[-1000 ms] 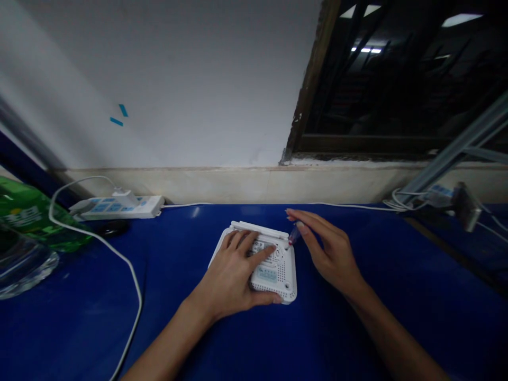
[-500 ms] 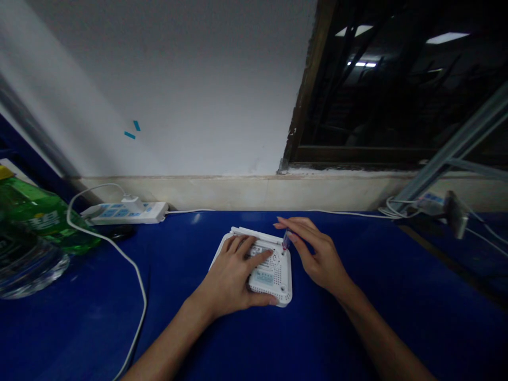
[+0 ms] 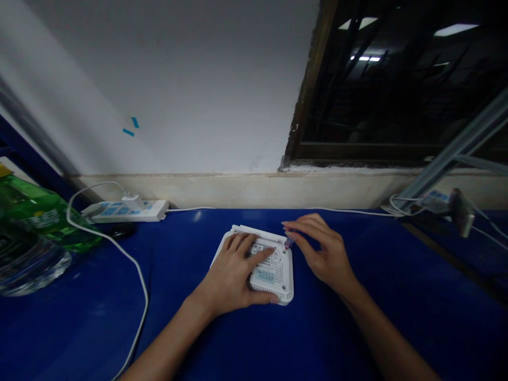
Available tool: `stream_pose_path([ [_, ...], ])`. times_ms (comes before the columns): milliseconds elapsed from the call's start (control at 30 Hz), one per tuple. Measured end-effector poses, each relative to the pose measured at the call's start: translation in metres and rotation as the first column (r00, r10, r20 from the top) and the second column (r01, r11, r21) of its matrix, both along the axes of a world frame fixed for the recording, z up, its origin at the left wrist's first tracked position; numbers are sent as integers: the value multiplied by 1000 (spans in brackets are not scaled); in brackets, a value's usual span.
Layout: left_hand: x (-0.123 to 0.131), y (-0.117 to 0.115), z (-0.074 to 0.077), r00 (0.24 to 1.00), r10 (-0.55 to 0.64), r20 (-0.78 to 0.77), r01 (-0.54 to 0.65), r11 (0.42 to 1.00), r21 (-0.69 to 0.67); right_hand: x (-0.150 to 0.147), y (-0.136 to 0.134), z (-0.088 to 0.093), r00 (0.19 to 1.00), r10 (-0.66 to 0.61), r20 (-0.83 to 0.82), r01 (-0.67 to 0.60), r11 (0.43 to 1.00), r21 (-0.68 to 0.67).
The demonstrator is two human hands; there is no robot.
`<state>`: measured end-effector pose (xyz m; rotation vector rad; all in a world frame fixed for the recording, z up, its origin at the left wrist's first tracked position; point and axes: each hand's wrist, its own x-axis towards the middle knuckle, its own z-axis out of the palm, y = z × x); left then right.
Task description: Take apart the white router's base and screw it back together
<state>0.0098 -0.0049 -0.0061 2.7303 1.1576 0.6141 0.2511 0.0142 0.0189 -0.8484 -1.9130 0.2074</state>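
A white Wi-Fi router [image 3: 288, 275] lies underside up on the blue table, with vent holes, a label and screw holes showing. Along its far edge runs a folded white antenna. My left hand [image 3: 234, 272] spans its left part, fingers spread over the top and thumb along the near edge, holding it down. Between the thumb and fingers of my right hand [image 3: 323, 254] is a small screwdriver [image 3: 289, 242] with a clear purplish handle. Its tip points into the screw hole at the router's far right corner; the tip's exact contact is too small to see.
At the left stand a green bottle [image 3: 43, 211] and a clear bottle [image 3: 32, 264]. A power strip [image 3: 151, 211] with a plugged-in charger sits by the wall, its white cable [image 3: 138, 275] curving forward. A metal frame [image 3: 448, 159] and cables are at the right.
My right hand has turned slightly, its fingers closing nearer the screwdriver, which leans more to the right. My left hand and the router hold their place; the view has shifted a little.
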Motion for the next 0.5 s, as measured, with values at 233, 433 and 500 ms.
stream_pose_path([
  [233,0,0,2,1000,-5,5,5,1000,5,2,-1,1,998,-28,58,32,998,-63],
  [433,0,-2,4,1000,-5,-3,5,1000,-7,-2,-1,0,1000,-16,-22,16,1000,6],
  [500,0,-2,3,1000,-3,-3,3,1000,-14,-3,0,-2,998,-62,-30,64,997,41],
])
